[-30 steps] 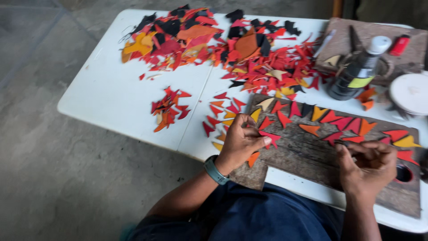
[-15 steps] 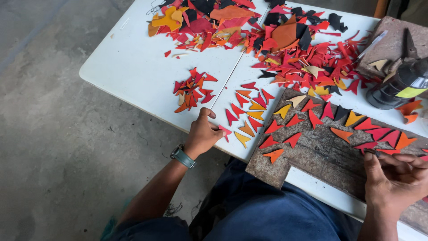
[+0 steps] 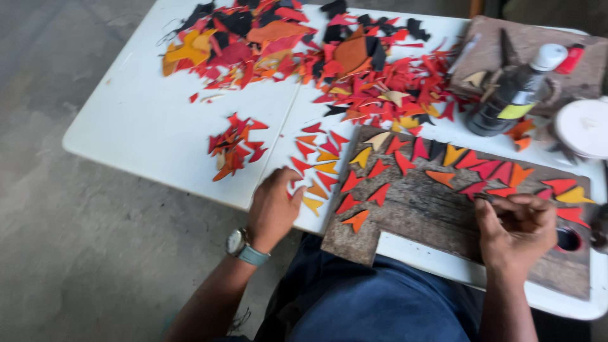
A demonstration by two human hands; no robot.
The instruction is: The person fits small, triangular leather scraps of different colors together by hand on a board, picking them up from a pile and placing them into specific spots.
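Note:
My left hand [image 3: 273,208], with a watch on the wrist, rests near the front edge of the white table [image 3: 145,126], fingers curled over small red and orange leather triangles [image 3: 316,168]. Whether it grips one I cannot tell. My right hand [image 3: 516,228] lies curled on the worn wooden board [image 3: 418,209], fingers bent inward; what they pinch is hidden. Red, orange and yellow swallow-tail pieces [image 3: 380,174] are laid out in rows across the board.
A small heap of cut pieces [image 3: 233,149] sits left of my left hand. A large pile of leather scraps [image 3: 304,47] covers the far table. A dark bottle with a white cap [image 3: 514,95] and a white round container [image 3: 582,126] stand at right.
My left hand left the board's left edge, moved left onto the white table, and now sits over the loose triangles. The view shifted, and my right hand stayed on the board.

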